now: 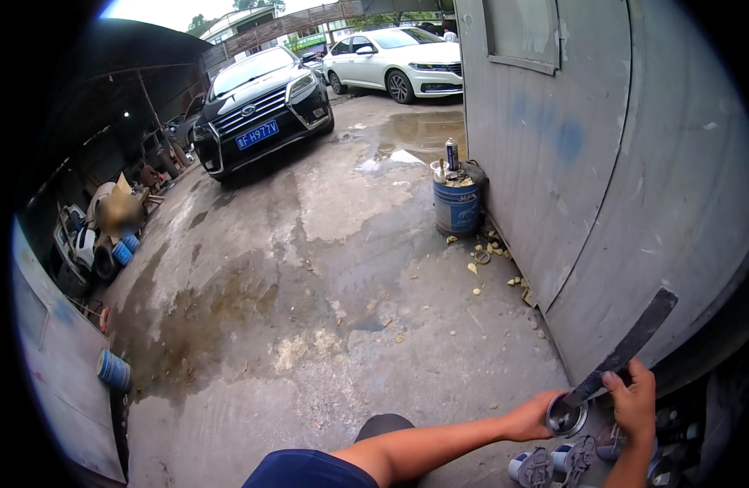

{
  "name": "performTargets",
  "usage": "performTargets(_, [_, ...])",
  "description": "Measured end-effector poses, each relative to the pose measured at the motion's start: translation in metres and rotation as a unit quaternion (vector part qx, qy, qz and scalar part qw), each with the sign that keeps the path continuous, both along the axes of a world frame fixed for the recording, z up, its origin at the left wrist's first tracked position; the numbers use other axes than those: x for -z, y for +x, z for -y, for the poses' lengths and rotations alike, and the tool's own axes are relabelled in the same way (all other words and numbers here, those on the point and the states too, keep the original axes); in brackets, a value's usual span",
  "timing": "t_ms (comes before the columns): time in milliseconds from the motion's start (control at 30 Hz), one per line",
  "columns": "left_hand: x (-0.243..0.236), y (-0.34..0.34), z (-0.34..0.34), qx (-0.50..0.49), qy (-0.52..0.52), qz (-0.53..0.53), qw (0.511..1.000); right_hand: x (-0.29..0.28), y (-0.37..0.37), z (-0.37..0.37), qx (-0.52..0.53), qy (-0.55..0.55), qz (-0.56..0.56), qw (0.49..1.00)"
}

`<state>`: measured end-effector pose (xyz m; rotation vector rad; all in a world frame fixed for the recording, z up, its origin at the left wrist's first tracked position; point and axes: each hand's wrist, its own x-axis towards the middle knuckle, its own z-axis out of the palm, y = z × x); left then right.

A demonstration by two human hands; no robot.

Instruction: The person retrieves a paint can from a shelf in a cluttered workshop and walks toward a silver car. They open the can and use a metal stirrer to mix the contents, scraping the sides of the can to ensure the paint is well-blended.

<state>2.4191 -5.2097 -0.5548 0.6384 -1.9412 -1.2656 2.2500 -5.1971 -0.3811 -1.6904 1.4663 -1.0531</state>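
At the lower right, my left hand (530,416) is closed round a small open can (568,418) with a shiny metal rim. A long, flat, dark strip (632,341), like a stirring stick, slants up and to the right out of the can's mouth. My right hand (635,400) grips this strip near its lower part, thumb laid along it. The strip's lower end is at or inside the can. What lies in the can looks dark and greyish; I cannot make it out clearly.
Below my hands stand several cans with grey mixing lids (578,455). A grey metal door (586,163) rises at the right. Beside it stands a blue drum (457,207) with a spray can (452,153) on top. A black car (260,106) and a white car (395,61) are parked beyond.
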Motion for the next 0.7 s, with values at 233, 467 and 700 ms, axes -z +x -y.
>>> performTargets(233, [0.011,-0.005,0.008,-0.062,0.016,0.004,0.998,0.015,-0.001,-0.043,0.094,-0.104,-0.111,0.984])
performTargets(467, [0.012,-0.009,0.007,-0.041,0.002,0.032,0.999,0.015,0.001,-0.050,0.186,-0.087,-0.186,0.961])
performTargets(700, [0.026,-0.008,0.005,-0.026,-0.014,0.041,0.999,0.023,-0.020,-0.067,0.257,-0.077,-0.129,0.955])
